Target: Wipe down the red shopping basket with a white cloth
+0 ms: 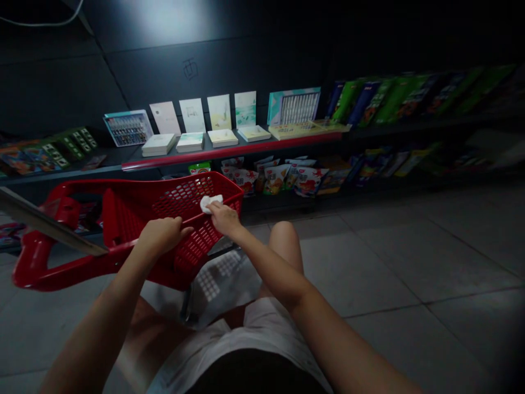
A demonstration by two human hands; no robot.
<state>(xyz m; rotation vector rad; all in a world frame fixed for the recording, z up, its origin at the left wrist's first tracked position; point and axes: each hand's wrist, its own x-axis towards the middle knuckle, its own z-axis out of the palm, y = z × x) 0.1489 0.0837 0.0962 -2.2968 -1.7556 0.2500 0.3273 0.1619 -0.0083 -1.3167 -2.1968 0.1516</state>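
A red plastic shopping cart [200, 241] with a perforated basket stands just before me, its handle end to the left. My left hand [162, 236] is closed over the near top rim of the basket, thumb pointing right. Further along that rim, my right hand [225, 218] pinches a crumpled white cloth [211, 203] against the edge near the basket's right end. Part of the cloth is covered by my fingers. The visible inside of the basket shows only red plastic.
Behind the cart runs a dark shelf with a red front edge [238, 149], carrying books [221, 137] and boxed pen sets [295, 106]. Snack bags [276, 178] fill the lower shelf. Green and blue packs [385, 101] stand at right. Grey floor tiles [381, 246] extend to the right.
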